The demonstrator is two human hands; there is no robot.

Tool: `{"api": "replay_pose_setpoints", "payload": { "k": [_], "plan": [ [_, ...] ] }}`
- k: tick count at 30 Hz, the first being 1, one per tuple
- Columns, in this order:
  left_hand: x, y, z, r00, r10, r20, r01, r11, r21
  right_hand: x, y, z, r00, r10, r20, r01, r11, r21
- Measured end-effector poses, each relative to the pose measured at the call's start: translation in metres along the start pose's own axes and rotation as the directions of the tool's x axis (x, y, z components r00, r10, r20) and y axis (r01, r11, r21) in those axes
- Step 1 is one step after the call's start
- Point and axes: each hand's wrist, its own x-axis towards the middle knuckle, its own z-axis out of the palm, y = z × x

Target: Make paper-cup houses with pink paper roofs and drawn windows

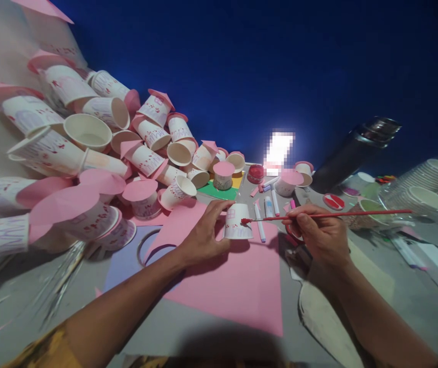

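Observation:
My left hand [208,234] grips a white paper cup [237,228] that stands rim down over a pink sheet [234,281]. The cup bears a drawn pink window and red marks. In my right hand [316,232] is a thin red paintbrush [356,213], pinched near its middle. Its red-loaded tip meets or nearly meets the right side of the cup. Just behind the cup lie several markers [275,200]. An open jar of red paint [256,173] sits farther back.
Many decorated cups with pink paper tops [142,156] are heaped at left. A dark bottle [352,153] and stacked paper cups [425,186] stand at right. A lilac sheet [122,271] lies under a ring [142,250]. A blue wall [219,61] rises behind.

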Motion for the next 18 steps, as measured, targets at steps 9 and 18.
{"api": "replay_pose_setpoints", "payload": {
  "k": [9, 18],
  "plan": [
    [0.001, 0.002, -0.001, 1.000, -0.021, 0.000, 0.021, 1.000, -0.019, 0.003, 0.001, -0.009, 1.000, -0.018, -0.008, 0.018, 0.999, -0.035],
    [0.001, -0.002, -0.001, 0.998, -0.062, -0.003, 0.062, 0.993, -0.103, 0.001, 0.001, -0.007, 0.999, 0.032, -0.002, -0.032, 0.998, -0.046]
  ]
}}
